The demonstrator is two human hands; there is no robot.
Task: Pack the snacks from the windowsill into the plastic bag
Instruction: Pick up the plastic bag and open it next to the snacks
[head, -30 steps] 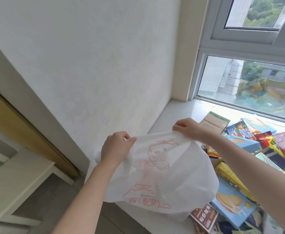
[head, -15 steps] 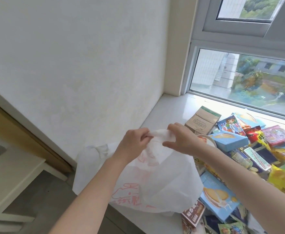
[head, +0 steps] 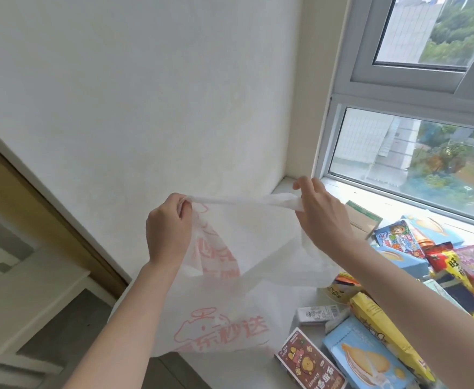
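Observation:
A white plastic bag (head: 230, 299) with red print hangs above the left end of the windowsill (head: 292, 189). My left hand (head: 168, 228) grips one side of the bag's top edge and my right hand (head: 320, 217) pinches the other, stretching the edge taut between them. Several snacks lie in a pile on the sill to the right: a light blue box (head: 367, 357) with a pastry picture, a brown and red box (head: 311, 363), a yellow packet (head: 381, 324), a cardboard box (head: 362, 223) and a red packet (head: 440, 256).
A white wall (head: 145, 108) rises behind the bag. The window frame (head: 325, 141) borders the sill at the back. A white stool or shelf (head: 27, 304) stands on the grey floor at the lower left, beside a wooden door frame (head: 33, 209).
My hands were together at the bag's top half a second ago. They have since moved apart and up, pulling the bag's top edge taut.

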